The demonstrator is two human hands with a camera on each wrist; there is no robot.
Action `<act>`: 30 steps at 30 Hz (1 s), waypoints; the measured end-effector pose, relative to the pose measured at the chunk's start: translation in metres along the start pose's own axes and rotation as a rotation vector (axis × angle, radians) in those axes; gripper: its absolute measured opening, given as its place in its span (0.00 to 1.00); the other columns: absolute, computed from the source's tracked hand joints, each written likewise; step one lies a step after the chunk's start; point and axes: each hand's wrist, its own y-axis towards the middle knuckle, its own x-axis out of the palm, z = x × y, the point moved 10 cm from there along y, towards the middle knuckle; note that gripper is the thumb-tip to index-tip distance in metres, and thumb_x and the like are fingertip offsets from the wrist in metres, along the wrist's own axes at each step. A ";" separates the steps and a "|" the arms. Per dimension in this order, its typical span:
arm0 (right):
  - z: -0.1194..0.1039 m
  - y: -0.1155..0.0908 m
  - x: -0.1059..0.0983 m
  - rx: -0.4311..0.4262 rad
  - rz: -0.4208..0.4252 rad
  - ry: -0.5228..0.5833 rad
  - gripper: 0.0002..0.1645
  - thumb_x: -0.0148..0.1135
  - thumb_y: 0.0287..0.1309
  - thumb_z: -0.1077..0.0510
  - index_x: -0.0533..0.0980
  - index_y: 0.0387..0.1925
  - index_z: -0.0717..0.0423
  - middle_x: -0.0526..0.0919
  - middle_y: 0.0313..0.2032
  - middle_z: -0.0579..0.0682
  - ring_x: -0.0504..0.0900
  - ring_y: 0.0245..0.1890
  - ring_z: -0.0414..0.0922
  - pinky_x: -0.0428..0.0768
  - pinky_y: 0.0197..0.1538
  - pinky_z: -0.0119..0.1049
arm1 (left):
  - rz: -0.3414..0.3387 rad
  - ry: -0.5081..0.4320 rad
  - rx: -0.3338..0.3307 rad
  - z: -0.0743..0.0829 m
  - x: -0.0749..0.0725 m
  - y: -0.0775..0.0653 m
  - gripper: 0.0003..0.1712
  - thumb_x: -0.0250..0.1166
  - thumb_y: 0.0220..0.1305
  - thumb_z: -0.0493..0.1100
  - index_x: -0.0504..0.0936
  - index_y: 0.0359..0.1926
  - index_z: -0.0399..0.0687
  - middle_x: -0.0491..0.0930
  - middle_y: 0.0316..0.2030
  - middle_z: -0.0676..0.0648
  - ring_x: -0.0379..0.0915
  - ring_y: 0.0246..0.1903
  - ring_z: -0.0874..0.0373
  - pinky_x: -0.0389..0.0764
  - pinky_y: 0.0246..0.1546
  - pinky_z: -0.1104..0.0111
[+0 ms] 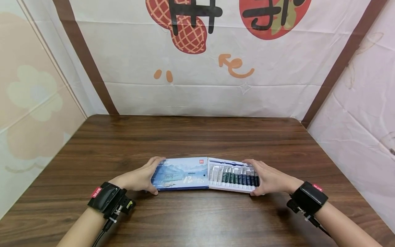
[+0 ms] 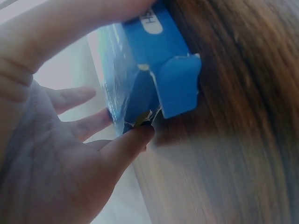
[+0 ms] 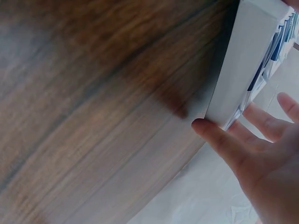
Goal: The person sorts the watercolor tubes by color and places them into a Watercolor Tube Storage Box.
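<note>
A blue cardboard paint box with a lake-and-mountain picture lies on the table. My left hand grips its left end, thumb at the near side and fingers at the far side. In the left wrist view a blue end flap stands folded out. A white tray with a row of paint tubes lies against the box's right end, slightly angled. Along the tray's far side runs a slim dark blue stick. My right hand holds the tray's right end between thumb and fingers.
The brown wooden table extends all round the box and tray. A printed white cloth hangs behind the far table edge, and more cloth hangs at both sides. Each wrist wears a black camera band with a cable.
</note>
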 end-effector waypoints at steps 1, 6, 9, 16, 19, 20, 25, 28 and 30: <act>-0.001 0.000 0.000 -0.003 -0.005 -0.004 0.59 0.75 0.35 0.47 0.52 0.67 0.54 0.62 0.60 0.55 0.61 0.59 0.52 0.67 0.52 0.54 | -0.007 0.006 -0.006 0.000 0.001 0.000 0.61 0.76 0.40 0.39 0.45 0.68 0.36 0.44 0.64 0.32 0.49 0.61 0.36 0.64 0.51 0.47; 0.000 0.001 0.005 0.004 -0.049 -0.004 0.58 0.74 0.37 0.46 0.51 0.67 0.52 0.61 0.61 0.55 0.59 0.61 0.51 0.67 0.52 0.54 | -0.035 0.019 -0.030 0.000 0.003 0.002 0.61 0.77 0.39 0.41 0.46 0.67 0.32 0.45 0.63 0.31 0.49 0.61 0.36 0.62 0.53 0.46; 0.001 0.001 0.007 0.013 -0.072 0.008 0.58 0.74 0.38 0.47 0.51 0.68 0.51 0.60 0.62 0.55 0.59 0.61 0.51 0.66 0.53 0.54 | -0.050 0.021 -0.034 0.003 0.004 0.003 0.61 0.77 0.39 0.42 0.46 0.67 0.31 0.46 0.63 0.31 0.48 0.61 0.36 0.61 0.53 0.46; -0.003 0.007 0.007 0.002 -0.088 0.003 0.58 0.73 0.39 0.47 0.50 0.69 0.50 0.59 0.63 0.54 0.58 0.62 0.50 0.65 0.54 0.53 | -0.070 0.055 -0.037 0.009 0.008 0.009 0.60 0.76 0.42 0.44 0.46 0.67 0.29 0.44 0.64 0.29 0.48 0.62 0.36 0.62 0.53 0.47; -0.004 0.010 0.009 -0.011 -0.093 -0.005 0.59 0.73 0.39 0.47 0.50 0.69 0.50 0.59 0.63 0.54 0.58 0.61 0.49 0.66 0.53 0.53 | -0.070 0.068 -0.045 0.009 0.009 0.010 0.60 0.76 0.41 0.44 0.47 0.67 0.28 0.45 0.64 0.30 0.49 0.61 0.37 0.63 0.53 0.48; -0.004 0.011 0.009 -0.015 -0.093 -0.006 0.59 0.73 0.38 0.47 0.50 0.69 0.50 0.59 0.63 0.53 0.58 0.61 0.49 0.66 0.53 0.52 | -0.070 0.069 -0.051 0.009 0.010 0.010 0.60 0.76 0.41 0.44 0.47 0.67 0.28 0.45 0.64 0.30 0.49 0.61 0.37 0.63 0.53 0.48; -0.004 0.013 0.009 -0.028 -0.084 -0.025 0.60 0.73 0.36 0.48 0.50 0.69 0.49 0.60 0.63 0.52 0.59 0.61 0.49 0.66 0.54 0.51 | -0.072 0.077 -0.068 0.014 0.012 0.013 0.60 0.76 0.41 0.43 0.47 0.67 0.27 0.44 0.64 0.29 0.49 0.61 0.36 0.64 0.53 0.49; -0.006 0.016 0.011 -0.033 -0.083 -0.033 0.60 0.73 0.35 0.48 0.51 0.69 0.49 0.61 0.62 0.52 0.60 0.60 0.47 0.66 0.54 0.50 | -0.080 0.079 -0.063 0.019 0.016 0.017 0.60 0.75 0.42 0.42 0.45 0.67 0.27 0.44 0.64 0.29 0.48 0.62 0.37 0.63 0.53 0.49; -0.008 0.019 0.012 -0.034 -0.089 -0.028 0.60 0.73 0.36 0.48 0.51 0.69 0.49 0.61 0.62 0.52 0.61 0.59 0.47 0.66 0.54 0.50 | -0.084 0.084 -0.058 0.024 0.019 0.020 0.60 0.75 0.43 0.43 0.45 0.68 0.27 0.44 0.64 0.30 0.48 0.62 0.37 0.63 0.54 0.50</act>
